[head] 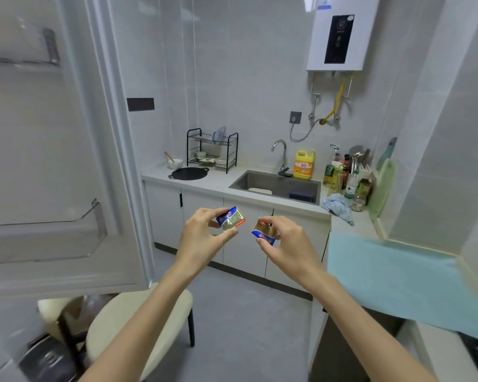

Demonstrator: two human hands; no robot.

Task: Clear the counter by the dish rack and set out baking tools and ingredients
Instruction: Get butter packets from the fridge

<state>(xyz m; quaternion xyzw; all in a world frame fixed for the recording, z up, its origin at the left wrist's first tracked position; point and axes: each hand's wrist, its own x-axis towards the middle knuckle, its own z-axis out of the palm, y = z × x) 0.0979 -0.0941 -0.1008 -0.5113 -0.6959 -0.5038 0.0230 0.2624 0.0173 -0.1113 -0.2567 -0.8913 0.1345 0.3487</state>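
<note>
Ingredient fetching seems under way: beside the open fridge door, the left hand pinches 1 blue-and-gold foil packet and the right hand pinches a 2nd foil packet, both in mid-air, well apart from the counter by the dish rack, where they likely need carrying next.

Crinkled gold foil gleams on the left packet and the right packet, glossy blue print on both. The dish rack is black-coated metal wire, the griddle pan matt black, the tap polished metal, the sink dull brushed steel. Smooth yellow plastic on the detergent bottle, soft rumpled fabric on the blue cloth.
</note>
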